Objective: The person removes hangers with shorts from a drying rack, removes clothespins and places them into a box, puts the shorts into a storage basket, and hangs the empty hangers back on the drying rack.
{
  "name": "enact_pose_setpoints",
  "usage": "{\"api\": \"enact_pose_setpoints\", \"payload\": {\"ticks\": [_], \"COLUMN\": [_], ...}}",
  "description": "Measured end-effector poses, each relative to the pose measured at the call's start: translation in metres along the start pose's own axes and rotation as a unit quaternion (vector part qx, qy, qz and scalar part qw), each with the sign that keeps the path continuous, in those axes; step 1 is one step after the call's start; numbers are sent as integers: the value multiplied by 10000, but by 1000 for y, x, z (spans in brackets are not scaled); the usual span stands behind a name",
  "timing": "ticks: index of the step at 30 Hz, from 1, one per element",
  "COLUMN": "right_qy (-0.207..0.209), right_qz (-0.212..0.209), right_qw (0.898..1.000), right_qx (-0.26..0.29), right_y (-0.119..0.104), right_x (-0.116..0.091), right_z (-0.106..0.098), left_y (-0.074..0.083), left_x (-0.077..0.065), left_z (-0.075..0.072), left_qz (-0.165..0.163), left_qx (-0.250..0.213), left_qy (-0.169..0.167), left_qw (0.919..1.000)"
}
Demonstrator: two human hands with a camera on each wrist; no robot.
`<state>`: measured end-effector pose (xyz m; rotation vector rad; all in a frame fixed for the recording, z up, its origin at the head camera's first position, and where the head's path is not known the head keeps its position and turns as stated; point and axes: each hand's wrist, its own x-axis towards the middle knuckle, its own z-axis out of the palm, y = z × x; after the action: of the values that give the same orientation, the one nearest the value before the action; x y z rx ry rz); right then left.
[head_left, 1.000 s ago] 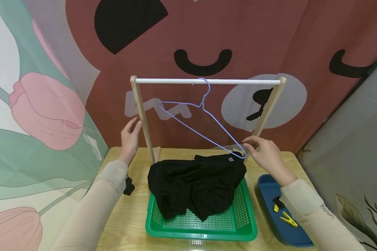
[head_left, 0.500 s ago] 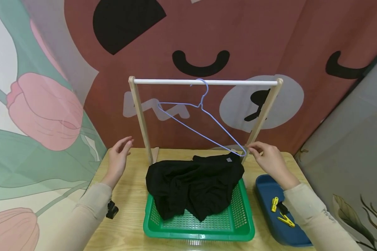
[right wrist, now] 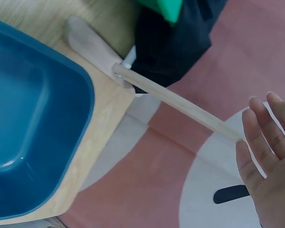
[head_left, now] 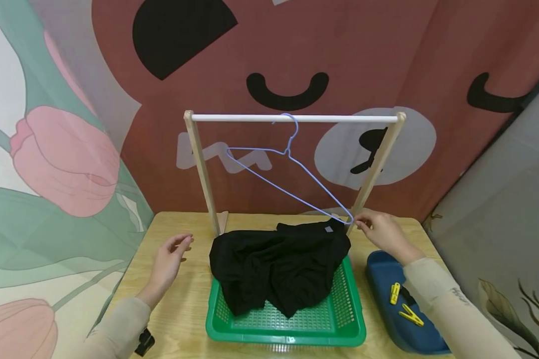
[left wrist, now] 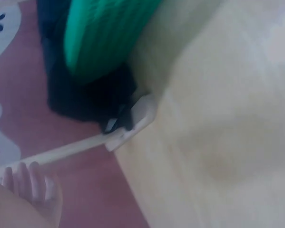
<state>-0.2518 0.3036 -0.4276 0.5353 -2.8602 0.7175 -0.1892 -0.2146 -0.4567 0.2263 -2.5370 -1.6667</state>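
Observation:
A blue wire clothes hanger [head_left: 289, 185] hangs by its hook from the white rod [head_left: 233, 118] of a small wooden rack, tilted with its right end low. My right hand [head_left: 383, 231] is at that low end, fingertips right beside the wire. In the right wrist view my right fingers [right wrist: 257, 142] are loosely bent with nothing seen between them. Below lies a black garment [head_left: 278, 264], bunched in a green basket [head_left: 292, 337], a small pale label near its collar. My left hand [head_left: 166, 262] hovers left of the basket over the table, relaxed and holding nothing.
On the right a blue tray [head_left: 388, 319] holds yellow clothespins [head_left: 410, 315] and a black item. The rack's wooden posts [head_left: 202, 169] rise behind the basket from the wooden table [head_left: 188, 304]. A printed curtain [head_left: 269, 45] stands close behind.
My left hand has come away from the rack's left post and dropped down and leftward over the table. My right hand stays by the hanger's low end, slightly lower.

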Motion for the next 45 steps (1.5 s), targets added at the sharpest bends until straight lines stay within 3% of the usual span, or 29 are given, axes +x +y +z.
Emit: {"api": "enact_pose_setpoints", "payload": {"ticks": [7,12,19,25,34,40,45], "right_qy": [-231,-342,-955,-1557,-1420,-1061,-883], "right_qz": [203,169,222,204,205,3,69], "right_qw": [9995,9992,9952,9876,9895,9941,9955], "right_qx": [1,-133,-64,-71,-142,-222,-341], "right_y": [11,15,16,11,12,12,10], "right_x": [5,11,18,19,21,20,20], "right_z": [14,25,44,56,65,72,75], "left_y": [-20,-26,-31,-34,-38,-39,-41], "left_x": [-27,-45,-57,-61,-62,-62,-63], "left_z": [16,25,36,40,43,44,46], "left_qz": [-327,-538,-1059,-1122,-1024,-1054,-1122], "left_qx": [116,11,10,-84,15,-54,-95], "left_qy": [-591,-1001,-1184,-1198,-1066,-1041,-1052], "left_qw": [9976,9935,9873,9864,9890,9890,9881]}}
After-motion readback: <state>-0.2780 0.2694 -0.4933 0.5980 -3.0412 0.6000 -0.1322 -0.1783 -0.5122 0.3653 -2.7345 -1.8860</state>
